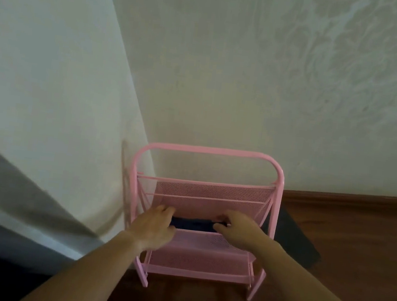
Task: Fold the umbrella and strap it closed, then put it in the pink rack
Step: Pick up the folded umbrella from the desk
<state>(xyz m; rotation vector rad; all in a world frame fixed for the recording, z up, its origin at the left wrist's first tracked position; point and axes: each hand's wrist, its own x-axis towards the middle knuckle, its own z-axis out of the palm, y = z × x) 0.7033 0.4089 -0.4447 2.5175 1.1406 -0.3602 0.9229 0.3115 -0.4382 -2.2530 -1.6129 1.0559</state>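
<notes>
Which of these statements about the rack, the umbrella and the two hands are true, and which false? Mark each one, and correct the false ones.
1. The rack is pink. True.
2. The umbrella is open. False: it is folded into a short dark bundle lying across a shelf of the rack.
3. Both hands are at the umbrella, the left hand at its left end and the right hand at its right end. True.
4. The rack stands in the middle of the room. False: it stands in a corner, against the wall.
5. The floor is white tile. False: it is brown wood.
</notes>
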